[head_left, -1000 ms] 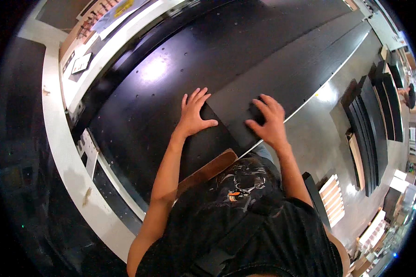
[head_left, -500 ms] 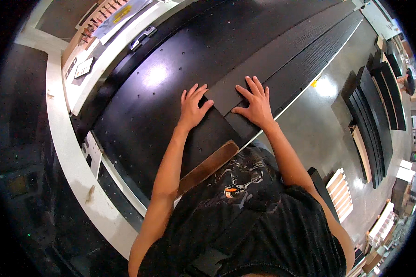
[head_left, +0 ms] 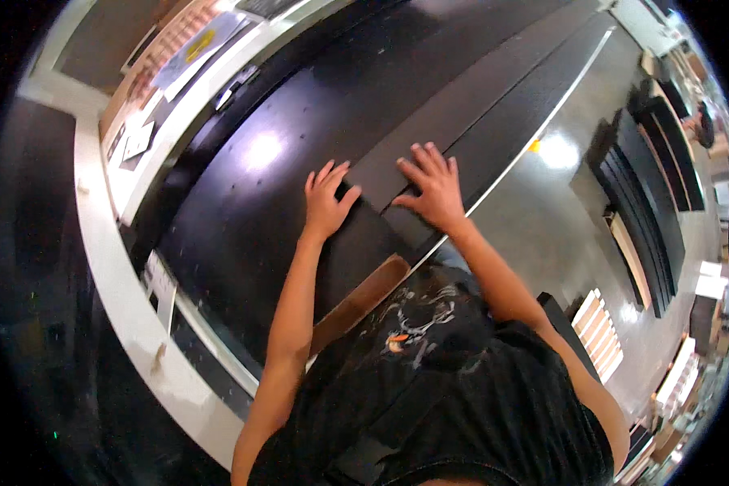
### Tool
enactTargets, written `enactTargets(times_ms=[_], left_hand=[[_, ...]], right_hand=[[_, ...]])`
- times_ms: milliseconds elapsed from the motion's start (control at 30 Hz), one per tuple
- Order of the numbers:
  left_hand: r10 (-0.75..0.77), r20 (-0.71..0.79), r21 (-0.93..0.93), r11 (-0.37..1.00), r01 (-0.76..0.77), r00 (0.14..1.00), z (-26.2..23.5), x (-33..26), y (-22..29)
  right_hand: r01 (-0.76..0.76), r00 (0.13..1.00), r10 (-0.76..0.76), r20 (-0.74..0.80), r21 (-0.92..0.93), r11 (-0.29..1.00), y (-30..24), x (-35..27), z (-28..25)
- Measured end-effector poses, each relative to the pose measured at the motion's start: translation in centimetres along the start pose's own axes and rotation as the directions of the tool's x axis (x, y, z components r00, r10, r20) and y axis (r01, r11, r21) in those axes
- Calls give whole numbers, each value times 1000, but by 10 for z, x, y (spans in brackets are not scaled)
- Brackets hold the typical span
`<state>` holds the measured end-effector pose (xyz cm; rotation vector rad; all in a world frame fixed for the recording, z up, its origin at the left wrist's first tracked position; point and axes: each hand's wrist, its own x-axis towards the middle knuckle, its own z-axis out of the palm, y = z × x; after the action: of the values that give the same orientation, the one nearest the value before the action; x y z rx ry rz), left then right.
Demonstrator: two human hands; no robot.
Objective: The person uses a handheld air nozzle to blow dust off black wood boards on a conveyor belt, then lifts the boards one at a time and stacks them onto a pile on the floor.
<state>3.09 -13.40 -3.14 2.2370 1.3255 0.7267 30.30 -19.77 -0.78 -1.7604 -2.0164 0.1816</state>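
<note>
Two long black boards lie side by side on a black work surface (head_left: 251,211) dotted with small holes. My left hand (head_left: 327,206), open with its fingers spread, rests at the near left corner of the inner board (head_left: 373,174). My right hand (head_left: 434,190) is also open, its fingers fanned out flat across the seam between the inner board and the outer board (head_left: 494,146). Neither hand grips anything. A brown strip (head_left: 364,296), leather-like or wooden, runs along the near edge in front of my body.
A white frame (head_left: 97,219) curves around the left side. Papers (head_left: 198,53) and a row of small tools lie on a shelf at upper left. On the floor at right are stacked black panels (head_left: 640,211) and a slatted wooden piece (head_left: 598,336).
The whole view has shifted slightly and blurred. Both hands stay spread at about the same places on the boards.
</note>
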Motion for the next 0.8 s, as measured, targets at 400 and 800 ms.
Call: enactTargets(times_ms=[400,800], left_hand=[[9,-111,-53,999,-15,994,1,-1,12],[-45,-63,-51,998,42,997,-1,0,12]], right_hand=[[7,998,-13,56,103,995,11,-1,-20],[45,999,-46,8,48,998,14,-7,-18]])
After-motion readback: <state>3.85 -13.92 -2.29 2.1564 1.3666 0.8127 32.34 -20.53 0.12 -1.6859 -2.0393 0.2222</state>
